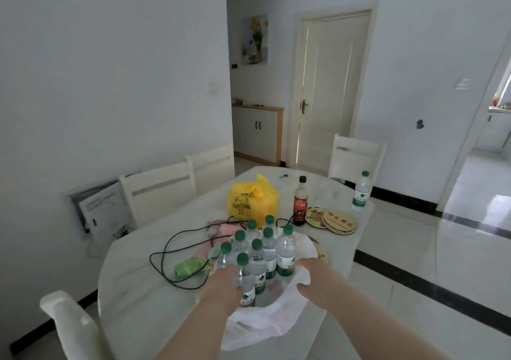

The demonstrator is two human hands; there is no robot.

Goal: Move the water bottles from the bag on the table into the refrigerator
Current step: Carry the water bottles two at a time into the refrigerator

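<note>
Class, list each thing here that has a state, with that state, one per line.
White bag: open, holding upright capped bottles.
Left hand: closed around one bottle.
Right hand: gripping the bag's rim.
Lone bottle: upright, capped, apart.
Yellow bag: tied shut.
Door: closed.

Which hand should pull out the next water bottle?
Probably the left hand: it is already at the nearest bottle, while the right hand grips the white bag's rim.

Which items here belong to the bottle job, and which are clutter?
Job: green-capped clear plastic water bottles; white plastic bag; lone matching bottle at table edge.
Clutter: yellow plastic bag; dark sauce bottle; black cable; round mats.
</note>
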